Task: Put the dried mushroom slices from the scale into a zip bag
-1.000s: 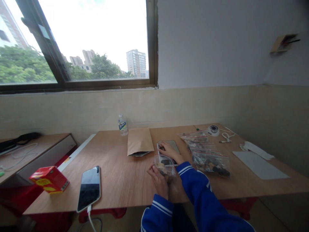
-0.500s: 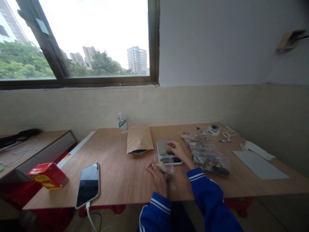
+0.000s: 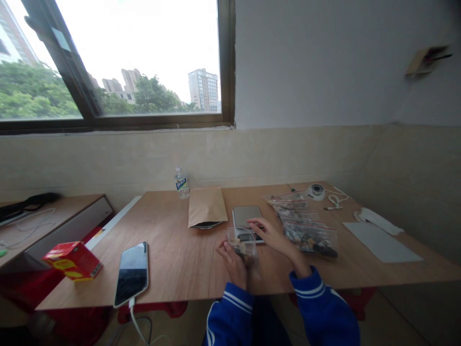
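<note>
My left hand [image 3: 234,263] holds a small clear zip bag [image 3: 242,241] with a few small brown pieces in it, just above the wooden table [image 3: 173,259]. My right hand [image 3: 275,236] lies to the right of the bag with its fingers stretched toward the front edge of a small silver digital scale [image 3: 247,217]; whether they touch it I cannot tell. Both sleeves are blue with white stripes. Right of that hand lie clear red-zip bags [image 3: 306,230] filled with dark mixed bits.
A brown paper envelope [image 3: 206,206] covers a dark flat object left of the scale. A water bottle [image 3: 182,183] stands at the back. A charging phone [image 3: 132,274] and a red box [image 3: 72,261] sit at the left. A grey sheet [image 3: 382,241], white cloth, cable and round device lie at the right.
My right hand has drawn back from the scale's platform toward me and the small bag. My left hand has stayed on the bag.
</note>
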A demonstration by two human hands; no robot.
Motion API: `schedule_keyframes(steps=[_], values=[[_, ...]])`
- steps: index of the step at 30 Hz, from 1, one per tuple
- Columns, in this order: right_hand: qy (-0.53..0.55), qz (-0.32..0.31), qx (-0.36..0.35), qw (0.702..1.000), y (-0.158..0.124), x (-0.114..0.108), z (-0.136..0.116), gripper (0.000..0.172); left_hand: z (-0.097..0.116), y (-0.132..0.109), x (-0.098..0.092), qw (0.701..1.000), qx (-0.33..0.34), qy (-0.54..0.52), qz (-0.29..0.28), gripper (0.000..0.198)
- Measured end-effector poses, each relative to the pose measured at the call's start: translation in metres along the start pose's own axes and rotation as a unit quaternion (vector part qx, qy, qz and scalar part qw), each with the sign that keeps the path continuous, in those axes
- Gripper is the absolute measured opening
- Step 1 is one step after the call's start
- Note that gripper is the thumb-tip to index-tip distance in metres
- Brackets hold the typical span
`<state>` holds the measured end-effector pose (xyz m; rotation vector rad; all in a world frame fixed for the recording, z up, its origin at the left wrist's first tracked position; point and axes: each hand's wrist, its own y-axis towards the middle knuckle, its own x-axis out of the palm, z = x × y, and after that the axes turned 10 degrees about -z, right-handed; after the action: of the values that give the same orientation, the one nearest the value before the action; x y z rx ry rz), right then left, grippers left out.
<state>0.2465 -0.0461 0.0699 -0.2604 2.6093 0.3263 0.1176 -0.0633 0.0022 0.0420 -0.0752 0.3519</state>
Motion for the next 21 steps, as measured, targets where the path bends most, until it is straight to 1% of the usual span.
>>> schedule_keyframes(steps=[2, 5, 7, 9, 11, 13, 15, 16, 17, 19, 21], values=[[0.032, 0.007, 0.025, 0.999, -0.018, 0.009, 0.010, 0.041, -0.002, 0.001, 0.000, 1.000, 0.003, 0.003, 0.003, 0.036], [0.115, -0.008, 0.030, 0.993, -0.043, 0.029, 0.020, 0.050, -0.003, 0.001, -0.001, 1.000, 0.003, 0.000, 0.001, 0.038], [0.153, 0.001, 0.032, 0.988, -0.052, 0.042, 0.023, 0.049, -0.003, 0.000, -0.001, 1.000, 0.012, -0.005, 0.000, 0.038], [0.172, 0.040, 0.043, 0.983, -0.055, 0.052, 0.026, 0.044, -0.004, 0.000, -0.002, 0.999, 0.039, -0.014, 0.004, 0.039], [0.184, 0.081, 0.046, 0.979, -0.055, 0.057, 0.027, 0.042, -0.006, -0.001, -0.005, 0.997, 0.074, -0.023, 0.019, 0.041], [0.185, 0.114, 0.036, 0.975, -0.056, 0.057, 0.027, 0.042, -0.008, -0.002, -0.010, 0.994, 0.099, -0.029, 0.036, 0.042], [0.174, 0.142, 0.020, 0.974, -0.058, 0.054, 0.026, 0.040, -0.009, -0.003, -0.017, 0.994, 0.100, -0.037, 0.035, 0.041], [0.168, 0.161, 0.013, 0.972, -0.059, 0.051, 0.025, 0.040, -0.009, -0.004, -0.020, 0.995, 0.090, -0.044, 0.021, 0.043], [0.163, 0.183, 0.008, 0.969, -0.062, 0.048, 0.025, 0.039, -0.007, -0.006, -0.023, 0.996, 0.074, -0.052, -0.005, 0.045], [0.160, 0.233, 0.007, 0.959, -0.067, 0.041, 0.026, 0.039, -0.004, -0.010, -0.026, 0.994, 0.032, -0.065, -0.083, 0.048], [0.161, 0.281, 0.019, 0.946, -0.072, 0.034, 0.029, 0.040, 0.002, -0.014, -0.026, 0.983, 0.009, -0.067, -0.173, 0.051]])
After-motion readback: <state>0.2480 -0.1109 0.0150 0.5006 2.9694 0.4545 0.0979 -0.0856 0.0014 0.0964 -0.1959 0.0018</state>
